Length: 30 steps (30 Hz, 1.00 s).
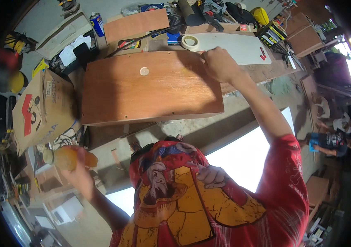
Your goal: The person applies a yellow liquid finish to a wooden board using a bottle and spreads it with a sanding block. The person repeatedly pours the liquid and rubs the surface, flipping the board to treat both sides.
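My left hand [78, 168] is wrapped round a plastic bottle [65, 158] with yellow-orange contents, tilted over on its side at the lower left. In front of me a reddish-brown wooden box [150, 92] lies on the bench, a pale round spot and small dark holes on its upper face. My right hand [221, 65] is at the far right corner of that box, its fingers curled in and touching the edge. What they pinch, if anything, is hidden. A roll of masking tape [190, 41] sits just beyond this hand.
A cardboard carton [45, 109] stands left of the box. Behind it are a spray can [97, 24], a loose wooden panel [136, 24], a white board [233, 48] and a black-and-yellow box [272, 36]. At the far right, several people [334, 138] are in the background.
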Each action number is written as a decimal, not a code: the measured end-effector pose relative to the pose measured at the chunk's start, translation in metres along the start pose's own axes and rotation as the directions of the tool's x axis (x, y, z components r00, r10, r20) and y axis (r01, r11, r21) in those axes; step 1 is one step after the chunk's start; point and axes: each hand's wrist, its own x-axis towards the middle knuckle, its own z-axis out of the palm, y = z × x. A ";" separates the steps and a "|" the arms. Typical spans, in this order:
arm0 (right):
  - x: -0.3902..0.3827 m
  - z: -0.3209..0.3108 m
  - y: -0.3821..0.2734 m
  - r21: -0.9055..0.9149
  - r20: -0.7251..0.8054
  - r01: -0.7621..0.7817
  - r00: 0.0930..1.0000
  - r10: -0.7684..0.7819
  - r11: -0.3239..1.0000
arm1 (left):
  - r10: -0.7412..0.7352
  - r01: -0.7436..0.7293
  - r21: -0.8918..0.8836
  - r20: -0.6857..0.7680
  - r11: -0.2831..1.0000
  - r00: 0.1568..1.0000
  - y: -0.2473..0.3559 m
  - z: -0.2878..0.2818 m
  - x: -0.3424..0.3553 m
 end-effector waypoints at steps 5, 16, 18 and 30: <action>0.033 0.034 -0.052 -0.227 0.019 -0.191 0.979 0.201 0.955 | -0.054 0.054 -0.002 0.023 0.999 0.998 -0.038 -0.045 0.059; 0.034 0.003 -0.329 0.315 -0.030 0.016 1.000 -0.006 0.949 | 0.028 -0.046 0.083 0.210 0.995 0.977 -0.035 -0.061 0.175; 0.025 -0.005 -0.309 0.316 0.077 -0.089 0.995 0.067 0.945 | -0.013 -0.014 0.133 0.197 0.991 0.980 -0.041 -0.064 0.190; 0.099 0.045 -0.140 -0.097 0.020 -0.511 0.857 0.515 0.854 | -0.076 -0.004 0.274 0.282 0.962 0.956 -0.061 -0.102 0.194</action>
